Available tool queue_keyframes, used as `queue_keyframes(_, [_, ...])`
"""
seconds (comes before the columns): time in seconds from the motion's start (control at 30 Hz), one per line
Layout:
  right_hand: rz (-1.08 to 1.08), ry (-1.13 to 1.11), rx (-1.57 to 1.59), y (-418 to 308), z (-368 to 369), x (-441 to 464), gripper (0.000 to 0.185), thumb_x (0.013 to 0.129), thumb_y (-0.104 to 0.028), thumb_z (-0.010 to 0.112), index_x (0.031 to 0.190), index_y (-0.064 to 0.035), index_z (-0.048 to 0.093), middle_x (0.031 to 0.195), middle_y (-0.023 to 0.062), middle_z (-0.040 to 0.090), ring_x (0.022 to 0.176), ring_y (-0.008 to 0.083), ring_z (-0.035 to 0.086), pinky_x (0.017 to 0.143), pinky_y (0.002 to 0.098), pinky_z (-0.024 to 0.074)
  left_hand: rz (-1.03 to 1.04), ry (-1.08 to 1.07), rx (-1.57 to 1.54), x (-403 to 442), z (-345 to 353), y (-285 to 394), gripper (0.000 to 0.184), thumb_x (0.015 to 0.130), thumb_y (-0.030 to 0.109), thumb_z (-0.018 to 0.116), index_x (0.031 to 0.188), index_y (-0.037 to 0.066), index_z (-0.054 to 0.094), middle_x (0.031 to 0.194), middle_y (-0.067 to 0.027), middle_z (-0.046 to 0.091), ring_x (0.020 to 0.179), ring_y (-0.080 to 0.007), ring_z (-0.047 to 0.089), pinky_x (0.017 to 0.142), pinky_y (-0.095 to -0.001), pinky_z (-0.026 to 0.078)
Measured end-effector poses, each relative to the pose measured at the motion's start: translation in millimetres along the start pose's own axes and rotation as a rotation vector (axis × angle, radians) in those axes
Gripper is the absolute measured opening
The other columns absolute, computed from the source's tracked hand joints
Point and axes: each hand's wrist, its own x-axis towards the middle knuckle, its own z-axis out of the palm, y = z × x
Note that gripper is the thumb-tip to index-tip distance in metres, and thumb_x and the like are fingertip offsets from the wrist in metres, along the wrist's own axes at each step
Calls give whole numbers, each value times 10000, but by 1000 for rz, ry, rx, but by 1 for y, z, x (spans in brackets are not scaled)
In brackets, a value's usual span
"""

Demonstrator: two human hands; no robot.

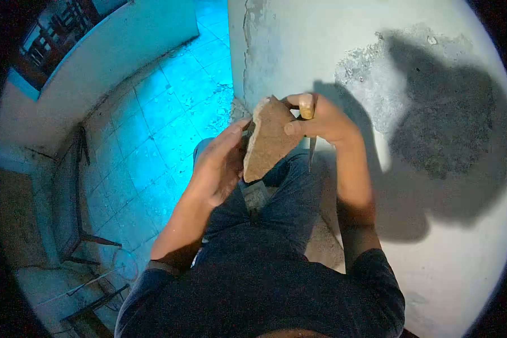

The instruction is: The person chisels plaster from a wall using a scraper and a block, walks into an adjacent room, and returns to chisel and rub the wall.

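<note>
A flat, roughly triangular piece of broken plaster (274, 135), brown on its face with a pale ragged edge, is held in front of me between both hands. My left hand (218, 163) grips its left side, the thumb along the pale edge and the other fingers hidden behind it. My right hand (320, 121) pinches its upper right side with thumb and forefinger. The same hand also holds a tool with a worn yellowish handle (306, 107), a thin metal blade (312, 151) pointing down below the palm. The tool's exact kind is hard to make out.
A white wall (428, 265) with a bare grey patch (372, 79) stands close on my right. Crumbs of debris lie on the tiled floor (152, 135), lit blue. A dark piece of furniture with legs (70, 197) and a low wall (112, 62) are on the left.
</note>
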Motion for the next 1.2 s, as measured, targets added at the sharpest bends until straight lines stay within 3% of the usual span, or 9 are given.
queue_keyframes(0.07, [82,48,-109,-10,-4,-10,694,604,-290,875,1131,58,589,1068,107,613,940,179,574,832,310,467,31,-1,9,-5,8,2,539,950,376,472,1329,-5,427,1260,-142,526,1141,-240,526,938,-377,446])
queue_keyframes(0.17, [-477,123,-219,-22,3,-21,439,612,-171,864,953,-2,646,886,53,627,805,128,553,702,271,450,191,-95,21,-4,10,1,631,940,481,444,1322,-21,425,1272,-164,514,1186,-286,490,978,-421,411])
queue_keyframes(0.23, [-550,46,-285,-42,3,-32,377,603,-99,843,945,-31,698,870,62,629,809,153,589,688,271,462,-81,-92,-179,11,8,-4,710,917,574,421,1293,-28,449,1260,-179,525,1166,-305,506,950,-455,428])
queue_keyframes(0.33, [-679,-42,-358,-53,-4,-37,305,661,-74,794,955,-39,719,885,67,638,797,168,618,668,271,474,-440,-793,-360,25,-5,-22,684,930,569,389,1244,-31,482,1124,-207,610,970,-298,631,795,-418,520])
queue_keyframes(0.47, [-763,-95,-251,-53,-11,-48,271,835,-276,659,925,-31,733,917,104,644,735,188,643,631,264,491,-545,-829,-655,23,-15,-44,612,951,495,406,1243,-37,481,1059,-218,635,866,-306,666,702,-361,543])
queue_keyframes(0.53, [-702,-82,-140,-53,-1,-56,493,892,-474,531,909,-27,737,943,132,640,720,187,645,627,252,489,-462,-757,-404,19,-15,-44,530,956,409,447,1239,-38,482,1025,-214,647,801,-292,678,644,-331,545])
queue_keyframes(0.8, [-921,68,-287,-31,0,-56,209,825,-117,674,1018,-38,670,1063,158,625,912,189,619,735,300,505,-199,-422,26,-1,-3,-13,514,906,276,569,1252,-87,456,997,-221,651,813,-290,683,676,-363,562])
queue_keyframes(1.0, [-366,317,-447,-9,-13,-69,282,846,-36,598,1122,-5,548,933,83,634,787,135,581,717,287,473,27,-49,142,-16,-25,-19,440,902,326,585,1119,-57,577,942,-192,671,761,-250,684,622,-306,555])
queue_keyframes(1.2, [-898,671,-146,-13,-19,-61,144,824,-66,618,933,-18,538,872,107,599,720,138,571,663,273,470,446,166,307,-14,-24,-25,407,876,331,634,1038,-40,596,880,-161,670,683,-229,664,570,-296,533])
